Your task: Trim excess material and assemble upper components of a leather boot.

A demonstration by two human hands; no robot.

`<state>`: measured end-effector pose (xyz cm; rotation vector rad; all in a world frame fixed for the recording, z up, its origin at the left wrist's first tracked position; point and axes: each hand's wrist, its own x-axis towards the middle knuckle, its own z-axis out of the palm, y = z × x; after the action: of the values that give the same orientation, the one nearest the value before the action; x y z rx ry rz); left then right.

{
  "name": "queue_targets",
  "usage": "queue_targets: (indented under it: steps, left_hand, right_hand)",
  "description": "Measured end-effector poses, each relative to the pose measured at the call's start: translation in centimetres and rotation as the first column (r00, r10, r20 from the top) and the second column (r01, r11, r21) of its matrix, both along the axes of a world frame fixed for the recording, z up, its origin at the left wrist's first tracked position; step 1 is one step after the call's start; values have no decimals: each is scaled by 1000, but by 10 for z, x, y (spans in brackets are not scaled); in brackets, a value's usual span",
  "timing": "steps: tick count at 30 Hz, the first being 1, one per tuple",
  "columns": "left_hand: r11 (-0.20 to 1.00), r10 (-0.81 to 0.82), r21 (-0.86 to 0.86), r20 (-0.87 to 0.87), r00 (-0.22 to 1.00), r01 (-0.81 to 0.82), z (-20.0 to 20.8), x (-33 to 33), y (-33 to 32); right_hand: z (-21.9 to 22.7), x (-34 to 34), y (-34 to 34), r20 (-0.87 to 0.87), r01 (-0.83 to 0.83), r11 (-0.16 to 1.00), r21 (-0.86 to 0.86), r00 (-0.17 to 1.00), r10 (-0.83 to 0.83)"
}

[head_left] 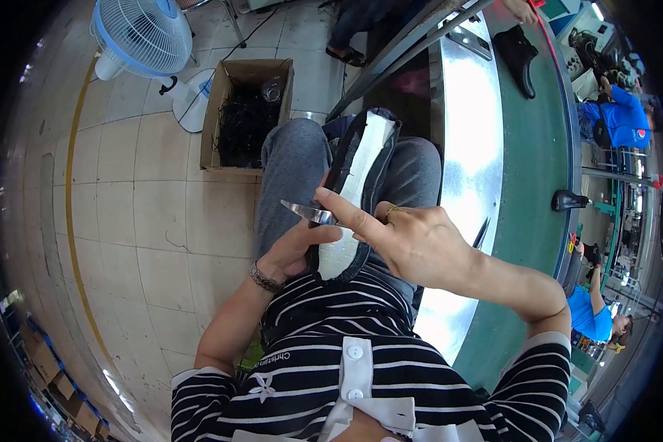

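Observation:
Across my lap lies a black shoe upper [379, 166], sole side up, with a long pale insole [366, 158] showing along its middle. My left hand [296, 247] is closed around the near, heel-like end, thumb over the edge. My right hand [427, 243] comes in from the right, closed on a short metal knife with a curved blade [302, 211]. The blade points left past the shoe's edge, just above my left thumb. My right index finger stretches beside it, and the knife's handle is hidden by the hand.
A cardboard box [210, 140] of black scraps stands beyond my knees, near a floor fan [144, 37]. To my right run a shiny metal ledge [468, 147] and a green conveyor [527, 169] carrying a black boot [519, 59] and a smaller black shoe [569, 200]. People work beyond it.

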<state>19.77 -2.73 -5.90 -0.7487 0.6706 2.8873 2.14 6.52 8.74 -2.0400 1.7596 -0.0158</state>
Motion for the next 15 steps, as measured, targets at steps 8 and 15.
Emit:
queue_targets:
  steps: [8, 15]
  left_hand:
    - [979, 190, 88, -100, 977, -182, 2, 4, 22]
    - [910, 267, -311, -67, 961, -274, 0, 2, 36]
  right_hand:
    - [-2, -5, 4, -72, 95, 995, 24, 993, -93]
    - [0, 5, 5, -64, 50, 999, 5, 997, -50]
